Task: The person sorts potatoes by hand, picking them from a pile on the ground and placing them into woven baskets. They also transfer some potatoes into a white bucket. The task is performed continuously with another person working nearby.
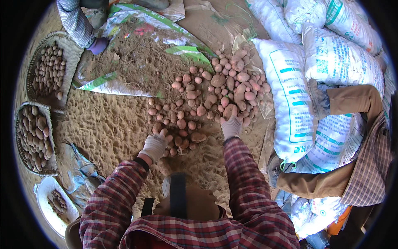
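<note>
A heap of potatoes (pixel 217 81) of mixed sizes lies on the sandy ground before me, with smaller ones spread to its left and nearer me. My right hand (pixel 231 127), in a pale knitted glove, is at the heap's near edge with its fingers around a large potato (pixel 229 111). Gloved the same way, my left hand (pixel 155 145) is at the near left of the spread, its fingers on a brownish potato (pixel 157 128); whether it grips this potato is hard to tell. A few darker potatoes (pixel 184 144) lie between the two hands.
Two wicker baskets (pixel 72 59) (pixel 53 149) of potatoes and a white tub (pixel 71 204) stand left. Soil and roots cover a plastic sheet (pixel 108 87). Full white sacks (pixel 284 93) are piled right, beside a person in brown trousers (pixel 314 183). Another person's gloved hand (pixel 98 46) is upper left.
</note>
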The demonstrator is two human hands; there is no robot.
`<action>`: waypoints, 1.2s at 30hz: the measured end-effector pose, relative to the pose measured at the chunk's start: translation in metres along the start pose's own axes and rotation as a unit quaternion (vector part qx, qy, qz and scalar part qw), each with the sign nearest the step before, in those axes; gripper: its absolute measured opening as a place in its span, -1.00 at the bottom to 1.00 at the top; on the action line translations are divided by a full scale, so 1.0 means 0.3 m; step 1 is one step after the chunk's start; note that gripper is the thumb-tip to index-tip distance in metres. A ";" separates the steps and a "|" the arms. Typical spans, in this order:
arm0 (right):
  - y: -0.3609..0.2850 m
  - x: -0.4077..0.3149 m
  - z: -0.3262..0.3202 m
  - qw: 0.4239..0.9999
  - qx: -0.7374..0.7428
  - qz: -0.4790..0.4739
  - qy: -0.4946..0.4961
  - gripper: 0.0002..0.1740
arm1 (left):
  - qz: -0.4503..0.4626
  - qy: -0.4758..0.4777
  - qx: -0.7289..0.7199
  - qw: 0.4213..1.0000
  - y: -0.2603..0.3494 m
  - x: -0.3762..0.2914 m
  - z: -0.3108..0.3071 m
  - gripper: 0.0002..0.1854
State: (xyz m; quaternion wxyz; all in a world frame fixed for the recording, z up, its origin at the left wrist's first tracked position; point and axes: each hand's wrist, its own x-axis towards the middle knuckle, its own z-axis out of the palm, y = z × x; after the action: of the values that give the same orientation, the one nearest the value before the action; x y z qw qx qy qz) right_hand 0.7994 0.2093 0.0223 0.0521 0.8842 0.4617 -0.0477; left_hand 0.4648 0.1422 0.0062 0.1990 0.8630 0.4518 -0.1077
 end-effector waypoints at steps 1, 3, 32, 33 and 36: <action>-0.031 0.053 -0.025 0.998 -0.025 0.011 -0.052 -0.01 | -0.004 -0.003 -0.005 1.000 -0.003 -0.004 -0.008 -0.65; -0.054 0.133 -0.081 0.983 -0.082 0.045 -0.161 0.09 | 0.012 -0.042 -0.009 0.999 -0.010 -0.016 -0.040 -0.65; -0.180 -0.313 -0.097 0.164 0.831 0.343 -0.406 -0.21 | -0.087 0.008 -0.902 0.423 0.072 -0.041 -0.075 -0.56; -0.191 -0.328 -0.104 0.142 0.830 0.343 -0.416 -0.25 | -0.088 0.009 -0.904 0.418 0.072 -0.041 -0.080 -0.55; -0.224 -0.369 -0.121 0.055 0.820 0.290 -0.491 -0.33 | -0.078 0.006 -0.929 0.361 0.070 -0.047 -0.088 -0.57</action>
State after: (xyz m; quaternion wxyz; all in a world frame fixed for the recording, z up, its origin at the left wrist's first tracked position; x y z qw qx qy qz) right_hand 0.6826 0.1625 0.0697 -0.4818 0.2021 -0.2955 -0.7998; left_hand 0.4742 0.1328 0.0401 0.8626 0.0921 0.3322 0.3703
